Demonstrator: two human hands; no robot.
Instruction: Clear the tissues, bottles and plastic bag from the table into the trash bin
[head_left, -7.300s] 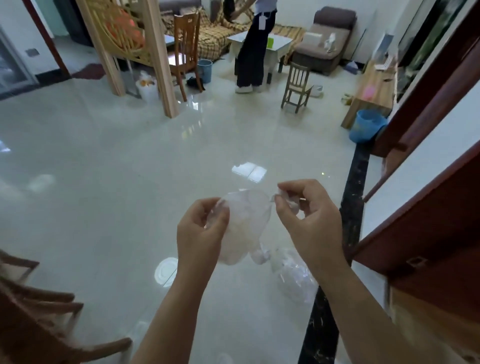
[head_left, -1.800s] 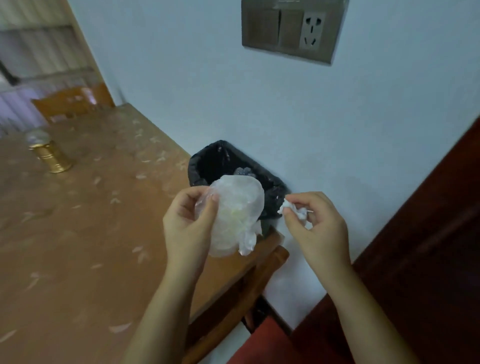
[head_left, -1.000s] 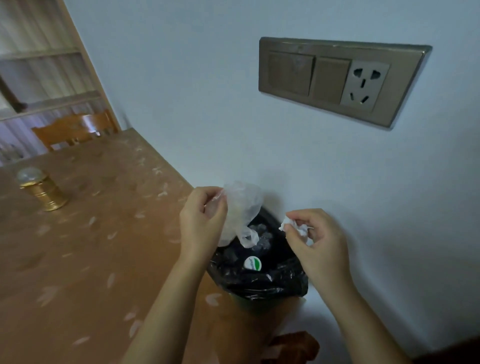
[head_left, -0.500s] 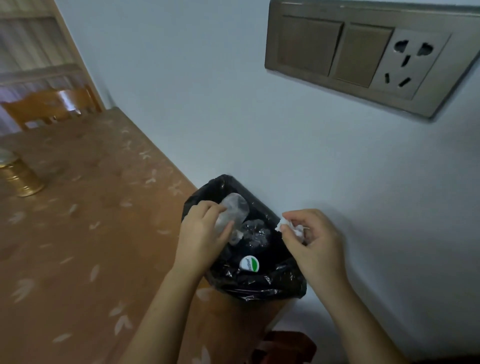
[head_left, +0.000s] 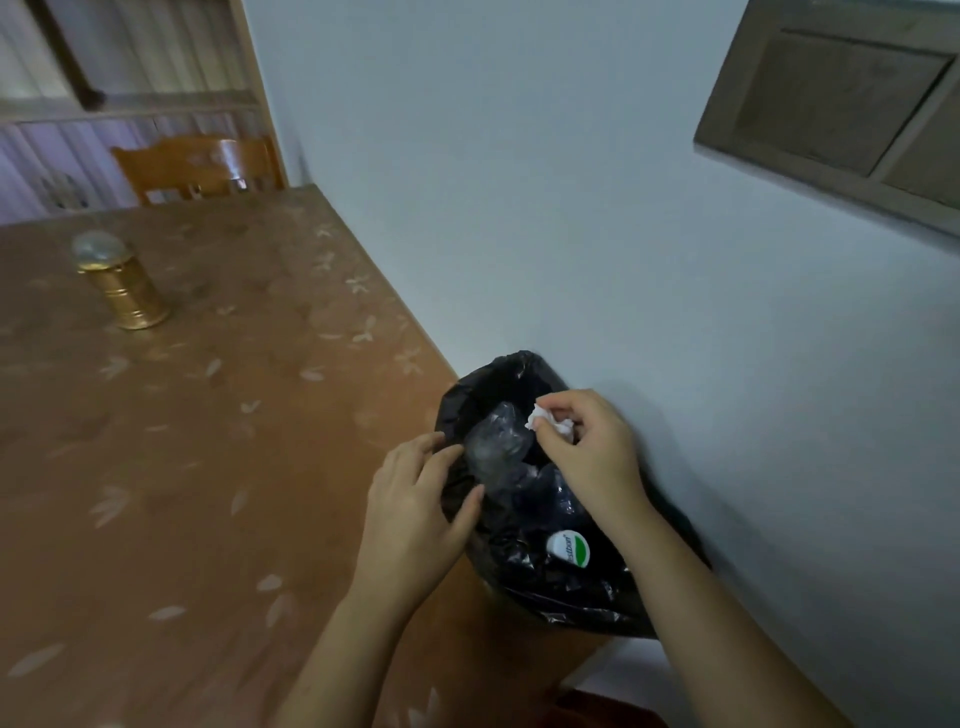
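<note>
1. We see the trash bin (head_left: 524, 582), lined in black, at the table's (head_left: 208, 467) near corner against the pale wall (head_left: 571, 208).
2. Our left hand (head_left: 415, 514) hovers at the bin's left rim, fingers loosely spread and gripping nothing.
3. Our right hand (head_left: 587, 452) is over the bin's mouth, thumb and fingertips pinched on a crumpled white tissue (head_left: 545, 418).
4. Inside the bin, just below the tissue, lies the clear plastic bag (head_left: 496, 441); nearer us in the bin sits a bottle cap (head_left: 569, 548), white and green.
5. Far left of the bin, a gold canister (head_left: 122, 283) with a clear domed lid stands upright on the table.
6. Beyond the table's far edge, well away from the bin, we see a wooden chair back (head_left: 197, 166).
</note>
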